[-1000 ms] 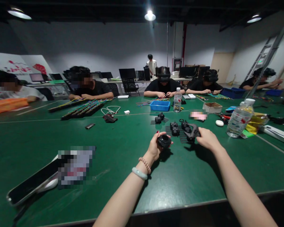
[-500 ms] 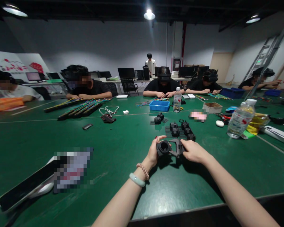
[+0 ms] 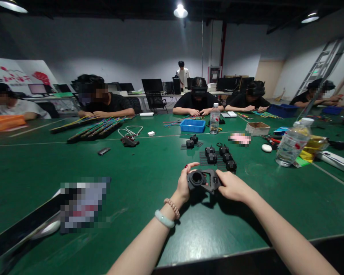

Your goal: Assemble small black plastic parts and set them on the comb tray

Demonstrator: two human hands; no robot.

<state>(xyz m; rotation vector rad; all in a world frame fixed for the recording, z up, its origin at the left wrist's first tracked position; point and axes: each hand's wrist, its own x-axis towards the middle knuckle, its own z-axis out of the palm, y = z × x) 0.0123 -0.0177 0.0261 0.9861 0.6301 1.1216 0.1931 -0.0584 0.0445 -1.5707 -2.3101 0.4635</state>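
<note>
My left hand is closed round a black part with a round opening, which faces me above the table. My right hand grips an adjustable wrench. The wrench's open jaws reach to the right side of the black part and appear to touch it; the exact contact is too small to make out. Just beyond my hands, several similar black round parts with thin dark prongs lie on the green table.
Two black parts lie farther back, near a blue tray. Plastic bottles stand at the right and centre. A white mouse-shaped piece and a small box are to the right. People sit across the table; a dark flat device lies left.
The wrench has moved left, closer against the black part, and its jaws now overlap the part's side. Both hands keep their hold. The camera view has shifted slightly.
</note>
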